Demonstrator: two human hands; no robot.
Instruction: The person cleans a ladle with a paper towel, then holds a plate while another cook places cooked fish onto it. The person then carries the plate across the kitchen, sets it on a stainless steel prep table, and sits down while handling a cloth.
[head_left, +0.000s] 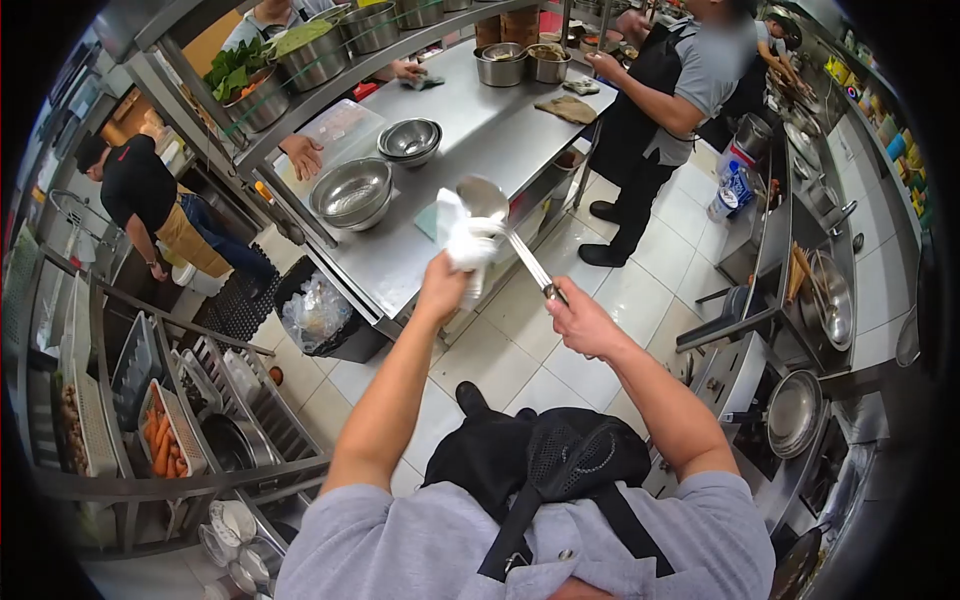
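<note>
My right hand [582, 318] is closed around the dark end of a long metal handle. That handle belongs to a ladle [483, 197], whose round bowl is up by the steel table's edge. A white cloth [468, 243] is bunched in my left hand [443, 288] and pressed against the ladle's bowl, covering part of it. Both arms are stretched forward over the tiled floor.
Metal bowls [352, 192] stand on the steel table [460, 150]. A lined bin [318, 310] is at its near left corner. A person in a black apron [640, 120] stands at the right end. Racks with carrots [163, 440] are at left, a stove with pans [795, 412] at right.
</note>
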